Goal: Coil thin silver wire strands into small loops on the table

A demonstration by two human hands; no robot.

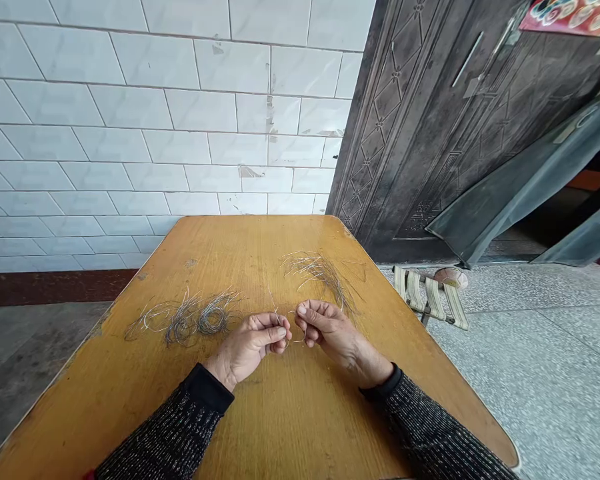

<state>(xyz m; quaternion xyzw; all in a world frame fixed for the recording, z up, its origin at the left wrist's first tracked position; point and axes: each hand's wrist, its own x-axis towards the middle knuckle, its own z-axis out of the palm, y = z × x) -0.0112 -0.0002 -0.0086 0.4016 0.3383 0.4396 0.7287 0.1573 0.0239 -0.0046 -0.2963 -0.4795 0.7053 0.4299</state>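
Close together over the middle of the table, my left hand (261, 338) and my right hand (327, 329) both pinch a thin metal wire (297, 341). The wire bends in a loop between the two hands, and one end sticks up above my left fingers. Left of my left hand lie several tangled coils of wire (213, 316). Beyond my right hand is a loose bunch of straighter wires (323, 272), partly hidden by that hand.
The wooden table (280, 427) stands against a white tiled wall (205, 113). To the right are a dark carved door (405, 133), a grey-green curtain (525, 173) and a folding stool with striped webbing (433, 297) on the speckled floor.
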